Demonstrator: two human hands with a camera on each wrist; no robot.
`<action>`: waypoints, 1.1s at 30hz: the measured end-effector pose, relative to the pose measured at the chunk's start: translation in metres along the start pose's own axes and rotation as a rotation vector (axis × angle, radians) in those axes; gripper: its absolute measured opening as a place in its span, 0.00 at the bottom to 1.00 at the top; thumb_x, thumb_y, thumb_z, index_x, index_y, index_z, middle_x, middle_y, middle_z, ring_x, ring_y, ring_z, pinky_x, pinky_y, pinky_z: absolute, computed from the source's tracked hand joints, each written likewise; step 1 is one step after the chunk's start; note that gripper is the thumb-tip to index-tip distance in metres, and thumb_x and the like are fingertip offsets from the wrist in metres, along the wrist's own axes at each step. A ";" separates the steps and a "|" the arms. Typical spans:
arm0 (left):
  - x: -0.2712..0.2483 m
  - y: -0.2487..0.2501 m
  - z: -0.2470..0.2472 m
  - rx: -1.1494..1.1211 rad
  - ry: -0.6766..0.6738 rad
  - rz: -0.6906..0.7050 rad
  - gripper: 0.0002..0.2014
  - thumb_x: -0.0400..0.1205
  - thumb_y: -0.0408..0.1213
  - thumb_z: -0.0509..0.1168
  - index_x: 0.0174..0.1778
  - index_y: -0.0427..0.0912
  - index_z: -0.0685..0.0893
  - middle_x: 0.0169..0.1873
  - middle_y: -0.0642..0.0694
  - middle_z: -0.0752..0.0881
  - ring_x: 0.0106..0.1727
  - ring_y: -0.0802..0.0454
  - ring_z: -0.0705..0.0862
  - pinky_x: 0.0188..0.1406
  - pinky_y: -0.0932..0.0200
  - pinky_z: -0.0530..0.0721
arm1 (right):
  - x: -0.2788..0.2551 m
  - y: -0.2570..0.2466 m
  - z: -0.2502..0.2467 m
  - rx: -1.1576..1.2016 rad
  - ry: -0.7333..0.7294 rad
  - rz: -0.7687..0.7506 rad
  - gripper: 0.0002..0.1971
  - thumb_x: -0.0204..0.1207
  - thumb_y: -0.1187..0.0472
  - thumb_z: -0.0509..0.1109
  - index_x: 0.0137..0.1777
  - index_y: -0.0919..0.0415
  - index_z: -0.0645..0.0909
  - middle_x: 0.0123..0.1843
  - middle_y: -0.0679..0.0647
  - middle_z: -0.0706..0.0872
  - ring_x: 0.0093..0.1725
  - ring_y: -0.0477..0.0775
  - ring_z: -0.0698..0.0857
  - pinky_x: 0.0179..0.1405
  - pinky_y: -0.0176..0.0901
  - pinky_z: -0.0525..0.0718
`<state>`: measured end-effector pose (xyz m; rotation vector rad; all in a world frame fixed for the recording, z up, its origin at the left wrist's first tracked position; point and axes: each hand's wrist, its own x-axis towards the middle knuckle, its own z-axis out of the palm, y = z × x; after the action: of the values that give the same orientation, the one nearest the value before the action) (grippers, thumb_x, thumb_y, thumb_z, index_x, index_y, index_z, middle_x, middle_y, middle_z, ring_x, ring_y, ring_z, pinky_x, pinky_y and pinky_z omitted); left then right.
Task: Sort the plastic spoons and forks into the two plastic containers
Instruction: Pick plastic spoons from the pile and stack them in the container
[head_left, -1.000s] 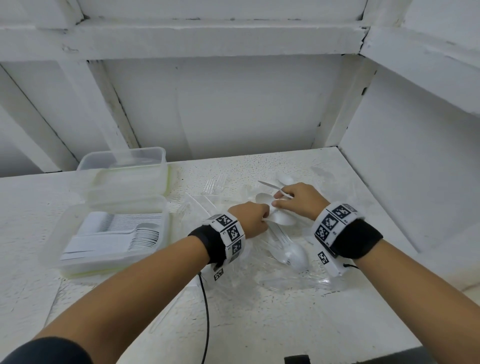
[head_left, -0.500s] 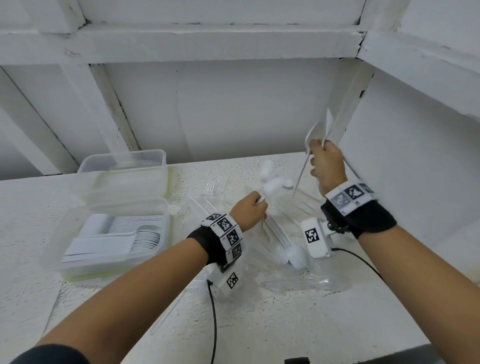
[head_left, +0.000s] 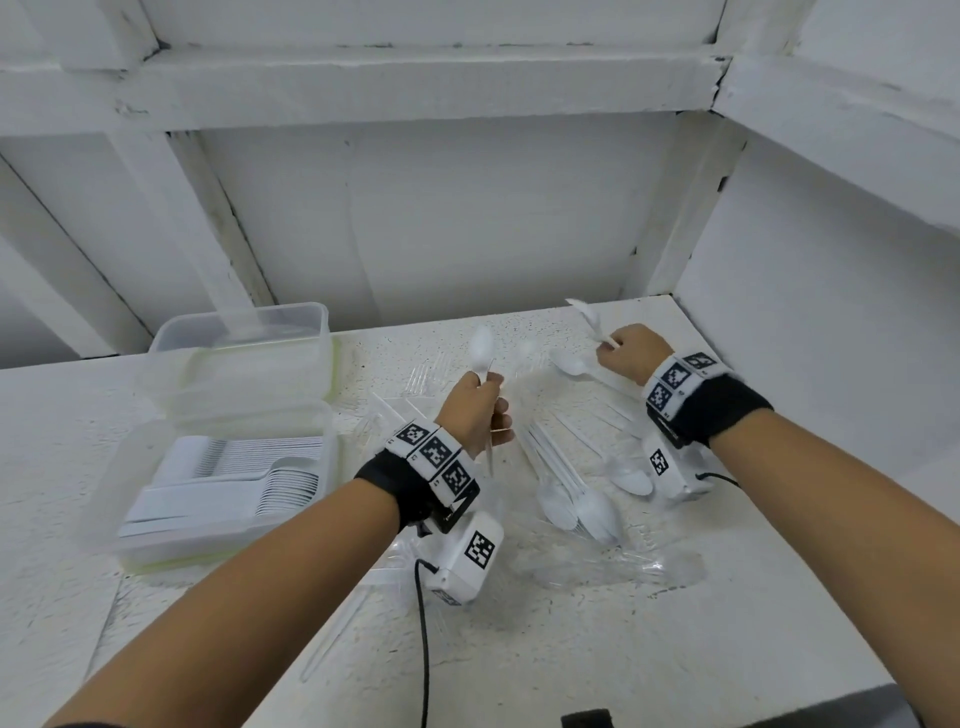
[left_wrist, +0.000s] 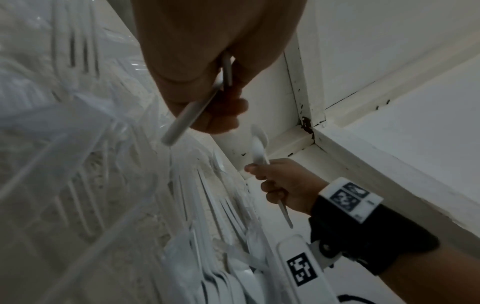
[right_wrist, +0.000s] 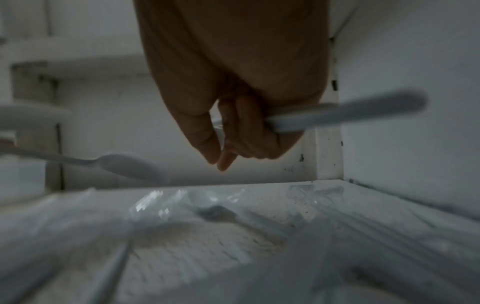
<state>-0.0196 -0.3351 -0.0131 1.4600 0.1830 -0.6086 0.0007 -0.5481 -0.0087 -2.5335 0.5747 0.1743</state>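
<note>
Quickly noted: two hands were raised above the table (head_left: 727, 649). Left hand (head_left: 475, 410) was clenched around one white spoon (head_left: 481, 349), bowl pointing up, handle sticking out below the fist; a second handle seemed to be crossed with it in the left wrist view, though it could not be told for sure. Right hand (head_left: 631, 353) was closed on another white spoon's handle (left_wrist: 258, 151), bowl upward, near the back right corner; whether more than one piece was held there could not be told because of blur.

Two clear plastic containers were counted at the left. Near container (head_left: 156, 551) was filled with two neat rows of stacked white cutlery; the exact count was too dense to read. Far container (head_left: 291, 317) sat just behind it, touching, and its contents could not be made out.

Loose cutlery was scattered on the table between the arms: at least four white spoons lying flat, one (head_left: 569, 364) just beside the right hand, one (head_left: 631, 480) by the right wrist, and two (head_left: 597, 512) side by side in the middle. Several clear forks (head_left: 426, 374) were seen around them, too transparent to be counted. One black cable (head_left: 423, 649) hung from the left wrist camera.
</note>
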 end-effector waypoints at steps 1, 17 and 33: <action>0.000 -0.001 0.000 -0.026 0.004 -0.012 0.05 0.87 0.33 0.50 0.54 0.40 0.70 0.26 0.47 0.68 0.25 0.55 0.68 0.20 0.66 0.72 | 0.002 0.000 0.003 -0.129 0.028 -0.009 0.11 0.77 0.62 0.62 0.33 0.65 0.73 0.30 0.56 0.74 0.35 0.57 0.76 0.28 0.40 0.67; 0.002 -0.003 0.001 0.051 -0.049 -0.051 0.13 0.81 0.23 0.48 0.35 0.41 0.70 0.26 0.46 0.73 0.23 0.53 0.73 0.27 0.61 0.72 | -0.016 -0.004 0.007 0.343 0.029 -0.029 0.09 0.77 0.59 0.70 0.46 0.65 0.86 0.41 0.55 0.86 0.27 0.48 0.72 0.25 0.39 0.70; 0.011 -0.005 0.037 1.297 -0.363 0.271 0.15 0.87 0.37 0.51 0.61 0.37 0.81 0.56 0.38 0.84 0.52 0.44 0.81 0.45 0.60 0.73 | -0.048 0.009 -0.010 0.938 -0.078 0.160 0.07 0.83 0.65 0.54 0.46 0.57 0.71 0.28 0.50 0.70 0.17 0.43 0.67 0.15 0.31 0.65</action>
<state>-0.0218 -0.3735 -0.0177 2.4921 -0.8385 -0.7918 -0.0461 -0.5427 0.0066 -1.5695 0.6342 0.0382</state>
